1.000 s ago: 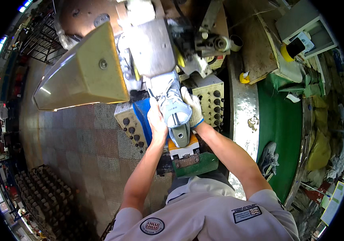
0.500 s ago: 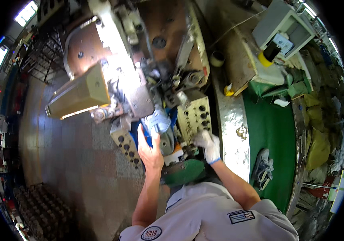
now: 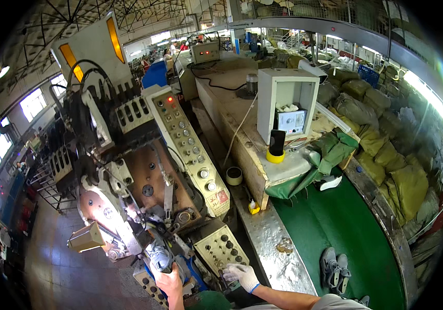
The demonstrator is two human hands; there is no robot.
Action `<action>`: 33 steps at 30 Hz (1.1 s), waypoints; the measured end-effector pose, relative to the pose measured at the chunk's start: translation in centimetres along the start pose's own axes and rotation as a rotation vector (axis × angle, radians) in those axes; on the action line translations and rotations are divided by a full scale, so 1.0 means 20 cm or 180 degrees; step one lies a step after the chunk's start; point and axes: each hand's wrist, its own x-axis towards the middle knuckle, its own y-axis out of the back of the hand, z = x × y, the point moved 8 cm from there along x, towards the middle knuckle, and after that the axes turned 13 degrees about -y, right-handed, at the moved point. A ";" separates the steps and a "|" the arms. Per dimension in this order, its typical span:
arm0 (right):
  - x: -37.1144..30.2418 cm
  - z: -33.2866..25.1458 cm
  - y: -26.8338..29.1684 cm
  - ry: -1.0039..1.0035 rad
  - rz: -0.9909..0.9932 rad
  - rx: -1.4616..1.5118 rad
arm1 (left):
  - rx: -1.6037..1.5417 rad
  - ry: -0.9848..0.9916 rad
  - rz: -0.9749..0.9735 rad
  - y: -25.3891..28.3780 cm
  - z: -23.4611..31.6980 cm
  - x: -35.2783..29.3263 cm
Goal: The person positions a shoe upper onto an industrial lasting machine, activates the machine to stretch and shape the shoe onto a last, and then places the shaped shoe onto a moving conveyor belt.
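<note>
A grey-blue lace-up shoe (image 3: 158, 257) sits at the lower end of the large machine (image 3: 123, 222), under its bright lamp light. My bare left hand (image 3: 168, 283) is closed round the near end of this shoe. My right hand (image 3: 241, 275), in a white knit glove with a blue cuff, is at the near edge of a cream panel with black knobs (image 3: 221, 247). Its fingers look loosely stretched, and nothing shows in them. Whether the fingertips touch the small parts below the panel is unclear.
To the right runs a green conveyor belt (image 3: 304, 227) carrying a pair of grey shoes (image 3: 335, 271). On a bench stand an open grey metal box (image 3: 270, 103) and a phone in a yellow holder (image 3: 275, 156). A tall control panel (image 3: 190, 150) rises ahead. Stuffed sacks (image 3: 407, 191) line the right.
The view has tilted up, so the hands now show lower and more of the machine and hall is visible. My left hand stays at the shoe, and the gloved right hand stays by the knob panel.
</note>
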 end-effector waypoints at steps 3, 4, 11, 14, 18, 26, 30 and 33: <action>-0.01 0.04 0.07 -0.0123 0.0015 0.0076 | 0.0225 -0.0059 0.0029 0.00 -0.02 0.00; 0.00 0.05 0.09 -0.0170 0.0025 0.0102 | 0.0172 -0.0059 -0.0003 -0.01 -0.02 0.00; 0.03 0.01 0.25 0.0100 0.0001 0.0385 | -0.0195 0.0652 -0.0323 -0.08 -0.13 -0.02; 0.01 0.02 0.28 0.0046 -0.0041 0.0685 | -0.0425 0.0649 -0.0355 -0.07 -0.10 -0.02; -0.02 0.06 0.24 0.0142 0.0027 0.0813 | -0.0404 0.0620 -0.0418 -0.02 -0.06 -0.02; -0.03 -0.08 -0.10 0.0400 -0.0335 0.0802 | -0.3250 0.1589 -0.0752 -0.11 -0.31 -0.09; -0.03 -0.24 -0.37 0.0389 -0.1009 0.0410 | -0.5137 0.2525 -0.0907 -0.11 -0.08 -0.38; -0.10 -0.37 -0.58 0.0767 -0.1305 0.0504 | -0.6352 0.2552 -0.1541 -0.14 0.21 -0.59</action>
